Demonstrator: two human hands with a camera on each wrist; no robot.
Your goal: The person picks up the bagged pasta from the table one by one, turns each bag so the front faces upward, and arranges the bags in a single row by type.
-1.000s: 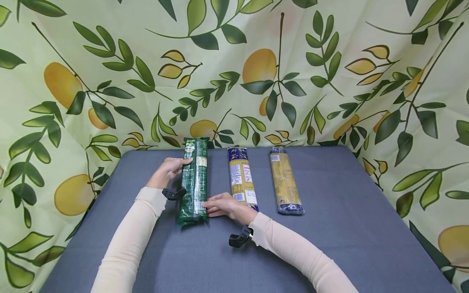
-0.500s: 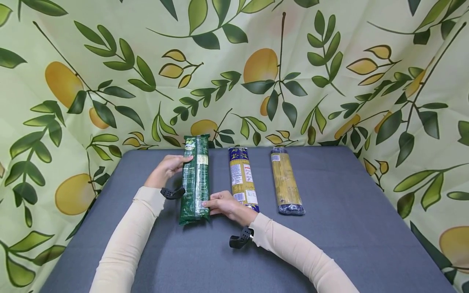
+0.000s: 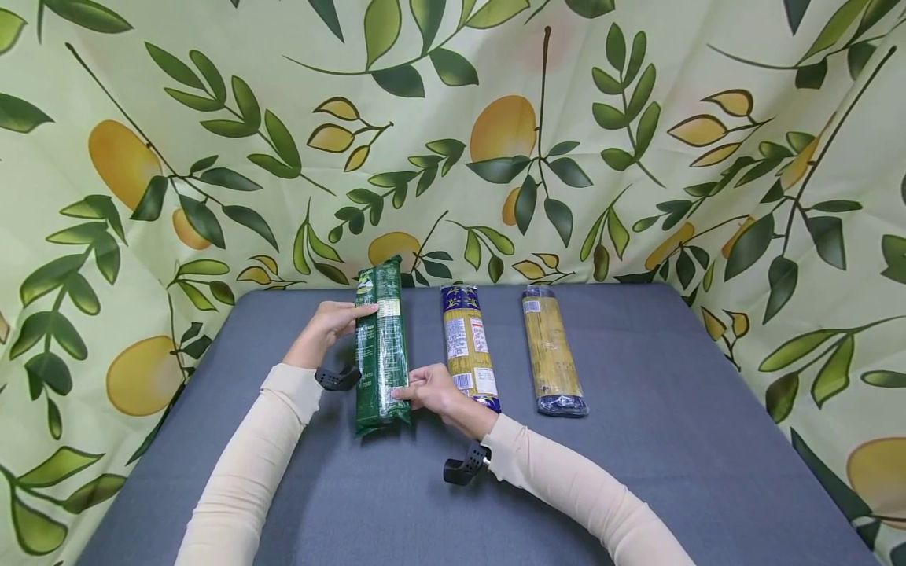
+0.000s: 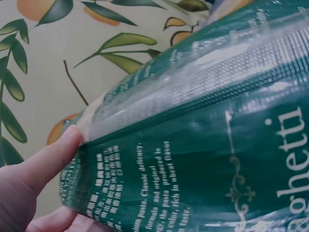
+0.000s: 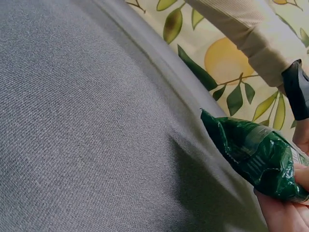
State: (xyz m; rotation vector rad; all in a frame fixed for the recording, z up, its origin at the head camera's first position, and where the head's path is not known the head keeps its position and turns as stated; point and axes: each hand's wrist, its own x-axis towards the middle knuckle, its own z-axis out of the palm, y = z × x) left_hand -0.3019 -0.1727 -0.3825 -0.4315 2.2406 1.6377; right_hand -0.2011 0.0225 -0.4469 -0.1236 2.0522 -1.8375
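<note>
A long green spaghetti packet is held just above the grey table, lying lengthwise away from me. My left hand grips its far half from the left side, thumb on top. My right hand pinches its near end from the right. In the left wrist view the green packet fills the frame with a thumb on its edge. The right wrist view shows the packet's crimped near end raised off the cloth, with my fingers under it.
Two more pasta packets lie parallel on the table: a blue and yellow one right beside my right hand and a clear one with a dark end further right. A leaf and lemon print curtain closes the back and sides.
The green packet has shifted slightly right and lifted, its far end rising toward the curtain. Both hands moved with it; the other two packets stayed put.
</note>
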